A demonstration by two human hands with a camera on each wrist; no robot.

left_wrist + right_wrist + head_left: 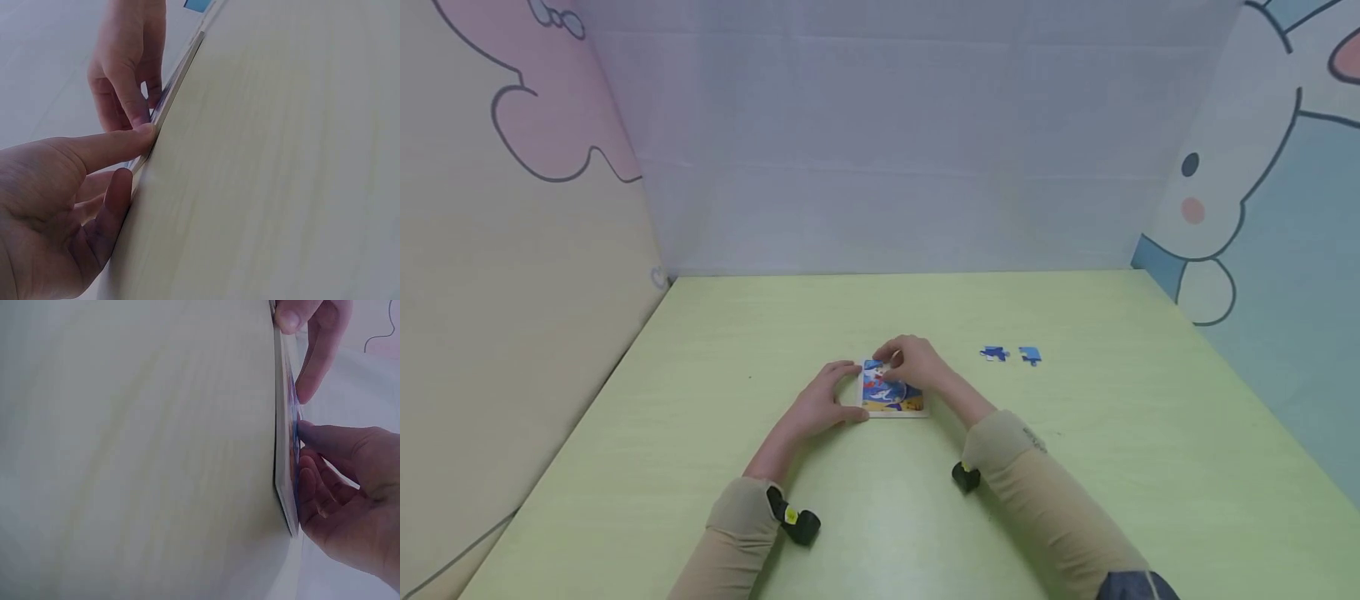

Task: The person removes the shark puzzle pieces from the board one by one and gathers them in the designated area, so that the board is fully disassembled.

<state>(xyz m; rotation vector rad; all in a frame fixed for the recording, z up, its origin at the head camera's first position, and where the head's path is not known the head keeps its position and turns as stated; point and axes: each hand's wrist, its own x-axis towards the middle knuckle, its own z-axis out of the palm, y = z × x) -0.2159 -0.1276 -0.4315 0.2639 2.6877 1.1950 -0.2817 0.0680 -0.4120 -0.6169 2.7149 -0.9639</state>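
Observation:
A small jigsaw puzzle with a blue sea picture lies in a white-edged tray on the table. My left hand holds the tray's left side, thumb at the near corner and fingers at the far one. Over the puzzle's upper right, my right hand has its fingers curled, thumb and fingertips at a puzzle piece on the surface; the hand mostly hides that piece. From the right wrist view, the right thumb touches the picture side of the puzzle. Two loose blue puzzle pieces, one left and one right, lie beyond the right hand.
The pale green table reaches back to a plain light wall cloth. Cartoon-printed panels stand along the left and right sides. A black wrist camera sits on the left cuff, another on the right.

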